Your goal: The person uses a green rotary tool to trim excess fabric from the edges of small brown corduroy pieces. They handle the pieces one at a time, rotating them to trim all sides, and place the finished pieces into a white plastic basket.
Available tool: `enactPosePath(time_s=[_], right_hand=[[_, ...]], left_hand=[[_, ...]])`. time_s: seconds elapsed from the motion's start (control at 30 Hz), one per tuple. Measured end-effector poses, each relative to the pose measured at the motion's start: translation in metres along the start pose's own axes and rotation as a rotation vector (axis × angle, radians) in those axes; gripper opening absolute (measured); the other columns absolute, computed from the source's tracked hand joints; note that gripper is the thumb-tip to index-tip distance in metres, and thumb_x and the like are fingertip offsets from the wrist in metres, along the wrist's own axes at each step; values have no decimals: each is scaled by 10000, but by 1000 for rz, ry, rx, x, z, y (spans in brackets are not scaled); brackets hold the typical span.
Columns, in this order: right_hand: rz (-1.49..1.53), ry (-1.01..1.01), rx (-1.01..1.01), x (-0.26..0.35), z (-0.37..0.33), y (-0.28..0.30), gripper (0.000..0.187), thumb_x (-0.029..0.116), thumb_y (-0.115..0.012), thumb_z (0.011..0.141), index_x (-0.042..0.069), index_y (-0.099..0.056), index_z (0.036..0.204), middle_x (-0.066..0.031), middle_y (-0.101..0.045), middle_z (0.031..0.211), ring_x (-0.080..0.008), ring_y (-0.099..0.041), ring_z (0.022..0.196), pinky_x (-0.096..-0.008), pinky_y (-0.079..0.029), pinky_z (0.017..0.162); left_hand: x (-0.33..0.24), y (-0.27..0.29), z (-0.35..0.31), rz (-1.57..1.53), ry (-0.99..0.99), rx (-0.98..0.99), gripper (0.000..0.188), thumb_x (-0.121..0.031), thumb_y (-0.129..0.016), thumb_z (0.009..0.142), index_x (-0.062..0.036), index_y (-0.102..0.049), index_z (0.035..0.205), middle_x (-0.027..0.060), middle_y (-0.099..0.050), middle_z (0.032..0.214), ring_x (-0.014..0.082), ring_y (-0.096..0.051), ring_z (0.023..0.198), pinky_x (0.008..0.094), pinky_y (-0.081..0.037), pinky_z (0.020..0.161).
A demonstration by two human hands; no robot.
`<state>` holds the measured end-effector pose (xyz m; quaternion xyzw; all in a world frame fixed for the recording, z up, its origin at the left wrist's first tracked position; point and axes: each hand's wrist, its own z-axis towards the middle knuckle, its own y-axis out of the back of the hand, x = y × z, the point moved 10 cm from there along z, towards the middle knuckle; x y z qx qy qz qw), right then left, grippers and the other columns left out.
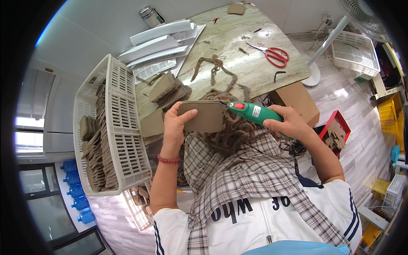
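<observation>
My left hand (173, 127) pinches a flat brown pad (204, 117) with rounded corners, thumb on top and fingers beneath. In my right hand (290, 123) is a green handheld electric cutter (257, 113) with a red button. Its tip meets the pad's right edge, though the blade itself is too small to make out. A tangle of brown trimmed strips (229, 138) lies beneath the pad on my checked apron (238, 170). One long loose strip (216, 63) trails over the table. Just beyond my left hand sit stacked brown pads (166, 90).
At the left stands a white slatted basket (123, 80) filled with brown pads. The worktable (246, 25) carries red-handled scissors (276, 57) and papers (161, 46), with a steel flask (151, 17) behind. Right of the table are a cardboard box (301, 100), a red tray (346, 123) and a fan.
</observation>
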<state>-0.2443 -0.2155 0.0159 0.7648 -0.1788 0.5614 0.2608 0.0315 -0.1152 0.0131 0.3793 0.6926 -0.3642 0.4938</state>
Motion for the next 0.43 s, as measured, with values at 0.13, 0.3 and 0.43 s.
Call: enactPosePath(time_s=[0.13,0.3,0.43], right_hand=[[-9,22,35,-1,2,-6,377,307,-702,851,-10,-631,1042,-32,-596,710,-88,-558,621,-255,-453,572],[-55,35,45,4,3,-7,402,323,-706,841,-13,-630,1048,-62,-625,738,-114,-585,655,-275,-473,610],[-135,107,31,9,4,-6,414,333,-709,836,-8,-632,1057,-82,-647,768,-134,-606,676,-287,-485,634]], left_hand=[[1,7,-1,-85,-62,-49,158,11,-704,805,-10,-645,950,46,-686,881,103,-634,756,239,-520,702],[6,1,-2,-61,-39,-29,181,16,-707,798,2,-651,969,52,-691,885,107,-639,756,238,-522,703],[10,-4,-1,13,-3,17,207,-2,-715,796,12,-652,993,60,-694,902,111,-642,754,237,-525,708]])
